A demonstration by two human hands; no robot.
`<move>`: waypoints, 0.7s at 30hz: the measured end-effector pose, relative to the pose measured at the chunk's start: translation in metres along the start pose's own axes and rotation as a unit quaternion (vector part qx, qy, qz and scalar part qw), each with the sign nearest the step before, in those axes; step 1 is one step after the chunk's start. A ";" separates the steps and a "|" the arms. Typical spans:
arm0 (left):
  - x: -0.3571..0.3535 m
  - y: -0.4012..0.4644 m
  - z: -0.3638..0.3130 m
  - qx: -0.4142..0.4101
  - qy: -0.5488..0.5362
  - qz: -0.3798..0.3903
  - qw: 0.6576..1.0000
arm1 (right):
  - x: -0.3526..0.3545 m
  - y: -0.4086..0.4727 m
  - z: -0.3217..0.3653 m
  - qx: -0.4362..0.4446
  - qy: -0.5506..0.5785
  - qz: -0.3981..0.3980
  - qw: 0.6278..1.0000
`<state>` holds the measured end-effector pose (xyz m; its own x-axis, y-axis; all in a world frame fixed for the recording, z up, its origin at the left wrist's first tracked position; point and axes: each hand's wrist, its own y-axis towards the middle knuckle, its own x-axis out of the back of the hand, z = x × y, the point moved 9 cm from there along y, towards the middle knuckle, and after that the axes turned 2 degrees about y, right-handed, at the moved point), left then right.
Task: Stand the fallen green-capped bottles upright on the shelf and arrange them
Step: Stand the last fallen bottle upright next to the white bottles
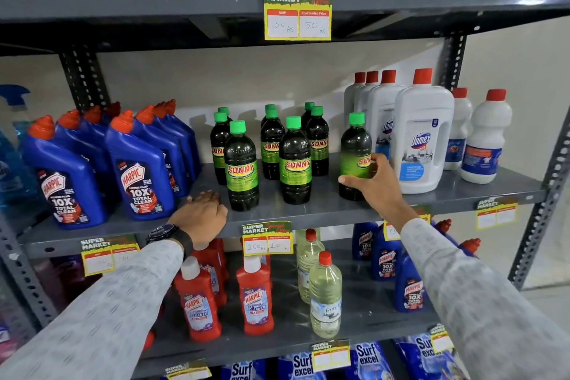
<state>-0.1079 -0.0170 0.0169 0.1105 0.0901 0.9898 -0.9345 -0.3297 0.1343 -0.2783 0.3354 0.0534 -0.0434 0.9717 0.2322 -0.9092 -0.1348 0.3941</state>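
Observation:
Several dark green-capped Sunny bottles stand upright on the grey middle shelf (308,210). One bottle (241,165) is at the front left of the group, another (295,160) in the front middle. My right hand (374,183) grips the rightmost bottle (354,151), which stands upright on the shelf, apart from the rest. My left hand (202,214) rests palm-down on the shelf's front edge, just left of the front-left bottle, holding nothing. None of the visible green-capped bottles lies on its side.
Blue Harpic bottles (140,170) crowd the shelf's left part. White Domex bottles (422,133) with red caps stand right of the held bottle. Price tags (266,237) hang from the shelf edge. Red Harpic bottles (200,296) and clear bottles (325,293) fill the shelf below.

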 end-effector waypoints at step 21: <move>0.000 -0.001 -0.002 -0.023 0.032 -0.011 0.999 | 0.003 -0.009 0.010 0.041 -0.033 -0.053 0.997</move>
<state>-0.1081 -0.0146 0.0166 0.1099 0.1569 0.9815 -0.9468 -0.2841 0.1514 -0.2659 0.3372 0.0589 0.0804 0.9668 0.2425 -0.8703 -0.0506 0.4900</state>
